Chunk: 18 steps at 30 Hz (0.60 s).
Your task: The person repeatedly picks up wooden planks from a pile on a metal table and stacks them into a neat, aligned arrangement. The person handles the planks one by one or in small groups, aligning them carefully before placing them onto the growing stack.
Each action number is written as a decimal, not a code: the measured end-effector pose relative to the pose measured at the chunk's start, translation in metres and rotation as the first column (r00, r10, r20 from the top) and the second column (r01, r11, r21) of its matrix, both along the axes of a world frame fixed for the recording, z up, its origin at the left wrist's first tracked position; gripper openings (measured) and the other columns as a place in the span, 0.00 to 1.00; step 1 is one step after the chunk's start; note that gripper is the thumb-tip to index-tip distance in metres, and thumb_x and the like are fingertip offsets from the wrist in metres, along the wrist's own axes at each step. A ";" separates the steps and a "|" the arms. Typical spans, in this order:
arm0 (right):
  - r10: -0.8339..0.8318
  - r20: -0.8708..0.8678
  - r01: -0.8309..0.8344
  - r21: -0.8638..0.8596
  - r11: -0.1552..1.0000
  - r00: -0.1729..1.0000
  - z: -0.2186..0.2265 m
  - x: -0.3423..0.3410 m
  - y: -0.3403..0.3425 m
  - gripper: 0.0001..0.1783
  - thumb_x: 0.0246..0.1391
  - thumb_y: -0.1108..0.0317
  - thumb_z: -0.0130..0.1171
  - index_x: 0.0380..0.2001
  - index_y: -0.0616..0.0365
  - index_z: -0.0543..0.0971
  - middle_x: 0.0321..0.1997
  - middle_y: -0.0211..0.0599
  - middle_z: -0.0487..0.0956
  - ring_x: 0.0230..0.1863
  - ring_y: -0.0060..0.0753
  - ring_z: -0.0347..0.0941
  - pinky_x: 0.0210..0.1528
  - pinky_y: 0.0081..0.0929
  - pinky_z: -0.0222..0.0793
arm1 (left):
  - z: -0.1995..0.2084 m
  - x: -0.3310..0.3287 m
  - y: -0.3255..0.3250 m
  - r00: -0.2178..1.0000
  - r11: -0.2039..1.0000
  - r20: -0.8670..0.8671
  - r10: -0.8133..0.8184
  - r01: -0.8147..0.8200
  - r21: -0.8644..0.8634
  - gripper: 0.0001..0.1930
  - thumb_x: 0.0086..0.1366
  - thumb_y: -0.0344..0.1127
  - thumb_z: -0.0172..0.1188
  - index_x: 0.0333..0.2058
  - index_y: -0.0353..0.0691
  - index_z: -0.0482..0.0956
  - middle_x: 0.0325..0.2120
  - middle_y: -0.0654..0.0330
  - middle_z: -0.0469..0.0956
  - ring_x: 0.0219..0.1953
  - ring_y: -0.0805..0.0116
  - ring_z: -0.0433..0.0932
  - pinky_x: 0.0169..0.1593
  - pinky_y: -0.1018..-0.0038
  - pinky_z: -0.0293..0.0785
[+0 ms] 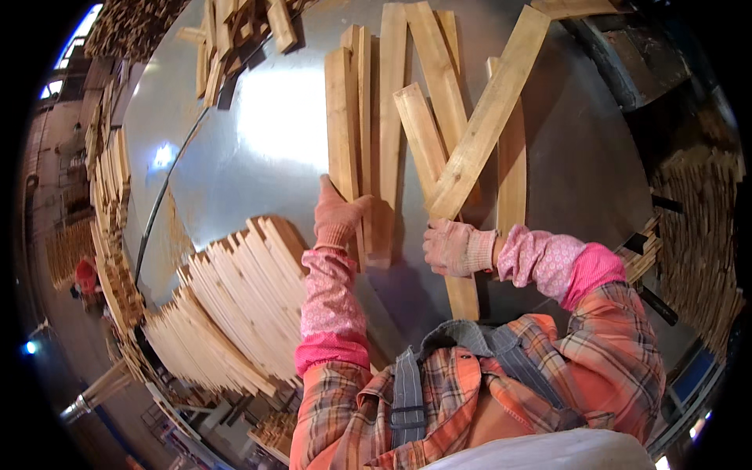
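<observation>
My left hand (pixel 338 213), in a pinkish work glove, grips the near end of a flat wooden board (pixel 340 117) at the left of a loose group. The fingers of my gloved right hand (pixel 457 247) are curled at the near end of a long slanting board (pixel 495 110), which lies across others. Beneath it are a shorter board (pixel 419 129) and another upright board (pixel 513 164). Between my hands, a long board (pixel 389 117) lies on the shiny metal table (pixel 290 180). My right palm and the undersides of the boards are hidden.
A tight row of pale boards (pixel 235 294) stands at the table's near left. More wood pieces (pixel 223 39) lie at the far left, beside a dark cable (pixel 168 176). Stacked timber (pixel 697 235) stands beyond the right edge. A person in red (pixel 86 274) is far off at left.
</observation>
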State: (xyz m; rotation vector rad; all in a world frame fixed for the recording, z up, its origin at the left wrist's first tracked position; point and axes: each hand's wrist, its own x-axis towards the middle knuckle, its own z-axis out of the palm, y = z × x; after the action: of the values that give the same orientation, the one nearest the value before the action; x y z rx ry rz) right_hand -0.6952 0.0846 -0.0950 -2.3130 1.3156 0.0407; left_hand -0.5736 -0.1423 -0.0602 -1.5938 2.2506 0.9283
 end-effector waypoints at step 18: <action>-0.908 0.284 0.599 0.684 0.416 0.307 0.034 0.145 0.030 0.40 0.54 0.48 0.66 0.63 0.64 0.73 0.54 0.55 0.82 0.55 0.49 0.80 0.59 0.38 0.74 | -0.039 0.191 0.190 0.243 0.513 -0.485 0.840 -0.065 0.856 0.20 0.67 0.32 0.60 0.56 0.34 0.76 0.42 0.55 0.84 0.43 0.65 0.83 0.47 0.68 0.81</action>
State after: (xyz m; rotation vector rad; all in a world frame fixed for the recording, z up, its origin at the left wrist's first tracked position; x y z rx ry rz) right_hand -0.5499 0.1143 -0.0611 -0.8736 1.6603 -0.6424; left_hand -0.3826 0.0474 -0.0992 -1.5462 1.1045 3.0446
